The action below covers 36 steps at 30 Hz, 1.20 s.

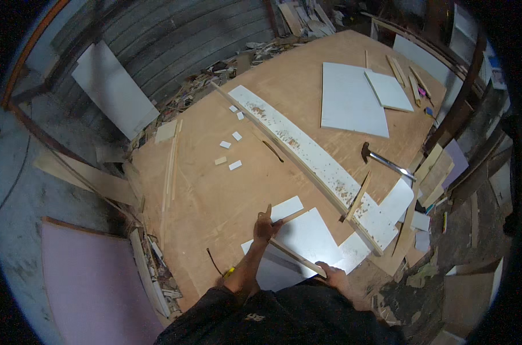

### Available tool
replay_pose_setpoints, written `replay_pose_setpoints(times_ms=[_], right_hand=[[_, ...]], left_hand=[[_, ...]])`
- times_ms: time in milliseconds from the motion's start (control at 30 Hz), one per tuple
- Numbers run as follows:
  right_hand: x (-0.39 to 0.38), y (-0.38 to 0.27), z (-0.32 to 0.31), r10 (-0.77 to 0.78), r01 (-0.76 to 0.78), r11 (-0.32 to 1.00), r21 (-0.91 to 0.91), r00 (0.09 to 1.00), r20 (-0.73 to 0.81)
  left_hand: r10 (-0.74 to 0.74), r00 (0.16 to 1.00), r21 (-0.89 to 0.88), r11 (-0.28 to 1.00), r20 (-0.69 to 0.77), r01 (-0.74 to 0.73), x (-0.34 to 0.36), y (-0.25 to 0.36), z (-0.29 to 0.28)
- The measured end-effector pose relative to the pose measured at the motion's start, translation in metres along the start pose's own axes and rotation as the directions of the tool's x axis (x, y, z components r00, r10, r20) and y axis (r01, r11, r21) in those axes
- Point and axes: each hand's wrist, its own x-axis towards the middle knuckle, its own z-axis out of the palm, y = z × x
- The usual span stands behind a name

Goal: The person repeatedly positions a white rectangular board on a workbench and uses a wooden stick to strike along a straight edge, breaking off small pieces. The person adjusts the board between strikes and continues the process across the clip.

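My left hand (264,228) is at the far end of a pale wooden strip (296,257). Its index finger points up and its thumb stands out to the side, while the other fingers look curled and are partly hidden. At the near end of that strip, my right hand (334,276) is closed around it. A white board (311,237) lies just right of the strip, and a greyish panel surface (275,272) shows on the other side. A smaller white piece (287,207) lies beyond my left hand, with a short wooden strip (295,215) beside it.
A long dusty white board (298,142) edged with wood crosses the plywood table (198,201). To its right are a hammer (387,161) and white panels (353,98). Several small white blocks (234,165) lie left of it. Scrap wood (200,86) borders the table.
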Motion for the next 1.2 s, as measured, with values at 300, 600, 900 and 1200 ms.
replay_pose_setpoints(times_ms=[300, 600, 900, 1200], right_hand=[[0.022, -0.003, -0.029, 0.106, -0.092, 0.994, 0.063, 0.957, -0.27], [0.044, 0.001, -0.051, 0.196, -0.21, 0.978, -0.014, 0.936, -0.291], [0.051, -0.001, -0.048, 0.247, -0.273, 0.961, -0.052, 0.924, -0.293], [0.055, 0.006, -0.047, 0.127, -0.142, 0.99, -0.014, 0.922, -0.366]], left_hand=[[0.058, 0.998, -0.104, 0.993, 0.013, -0.056, 0.055, 0.016, 0.046], [0.078, 0.997, 0.039, 0.996, -0.006, -0.077, 0.074, 0.029, 0.051], [0.065, 0.984, 0.104, 0.993, -0.167, -0.048, 0.077, 0.053, 0.039], [0.15, 0.984, 0.217, 0.968, -0.093, -0.127, 0.061, 0.04, 0.053]])
